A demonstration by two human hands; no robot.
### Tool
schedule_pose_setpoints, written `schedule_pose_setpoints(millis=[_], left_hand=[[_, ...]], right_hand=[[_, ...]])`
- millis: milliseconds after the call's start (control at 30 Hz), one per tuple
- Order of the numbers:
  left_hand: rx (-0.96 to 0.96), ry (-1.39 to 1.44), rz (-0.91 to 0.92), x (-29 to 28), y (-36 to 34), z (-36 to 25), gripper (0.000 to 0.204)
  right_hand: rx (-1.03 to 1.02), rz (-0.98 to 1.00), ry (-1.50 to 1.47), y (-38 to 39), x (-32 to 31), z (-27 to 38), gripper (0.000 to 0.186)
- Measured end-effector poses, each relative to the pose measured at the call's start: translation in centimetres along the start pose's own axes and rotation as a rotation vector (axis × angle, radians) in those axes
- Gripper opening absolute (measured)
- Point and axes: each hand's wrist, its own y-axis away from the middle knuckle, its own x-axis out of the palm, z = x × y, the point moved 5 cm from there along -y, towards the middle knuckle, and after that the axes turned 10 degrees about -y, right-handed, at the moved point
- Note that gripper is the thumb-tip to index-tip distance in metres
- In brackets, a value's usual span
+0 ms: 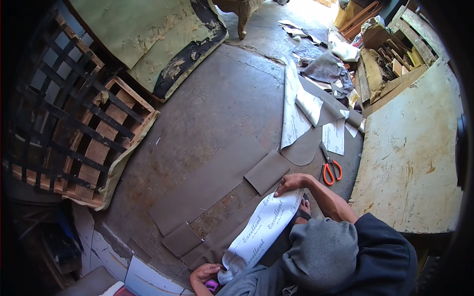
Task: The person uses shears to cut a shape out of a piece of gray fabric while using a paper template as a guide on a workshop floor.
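A long strip of brown leatherette, its white printed backing facing up (257,232), stretches between my two hands. My right hand (290,183) grips its far end, thumb on top. Down at the near left end, my left hand (206,271) pinches the strip's edge. Against my left wrist is a small pink and black object (212,284), partly hidden, its kind unclear. Beneath the strip and beyond it, flat brown leatherette pieces (207,185) lie on the floor, with a smaller rectangular piece (267,172) near my right hand. Scissors with orange handles (330,166) rest beyond my right forearm.
A wooden seat frame with black webbing (94,133) stands at left, beside a worn greenish padded panel (148,39). Leatherette offcuts (301,108) and scraps are heaped at far right. A pale board (410,158) and a box of wood pieces (395,59) flank the right side.
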Motion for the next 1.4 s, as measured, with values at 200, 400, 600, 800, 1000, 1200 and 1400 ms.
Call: schedule_pose_setpoints(millis=[200, 400, 600, 800, 1000, 1200, 1400], left_hand=[[0.018, -0.002, -0.002, -1.1, 0.0, 1.1, 0.035], [0.014, -0.005, -0.011, -0.8, -0.1, 0.7, 0.035], [0.017, -0.001, -0.038, -2.0, -0.3, 2.0, 0.035], [0.011, -0.004, -0.026, -1.3, -0.2, 1.2, 0.036], [0.002, 0.010, -0.020, -1.4, -0.2, 1.3, 0.037], [0.016, -0.002, 0.000, -0.9, -0.1, 0.9, 0.035], [-0.004, 0.010, 0.019, -0.9, 0.0, 1.1, 0.034]], right_hand=[[0.006, 0.004, 0.003, -0.1, 0.4, 0.6, 0.043], [0.005, -0.005, 0.009, 0.4, 0.2, 0.7, 0.043], [0.024, 0.018, -0.016, -0.5, 0.2, 0.1, 0.042], [0.013, -0.003, -0.014, -0.4, 0.1, -0.1, 0.041], [0.018, -0.016, 0.006, 0.1, 0.2, 0.5, 0.041], [0.019, -0.018, -0.008, -0.1, 0.2, 0.2, 0.041], [0.006, -0.013, 0.006, -0.1, 0.2, 0.3, 0.043]])
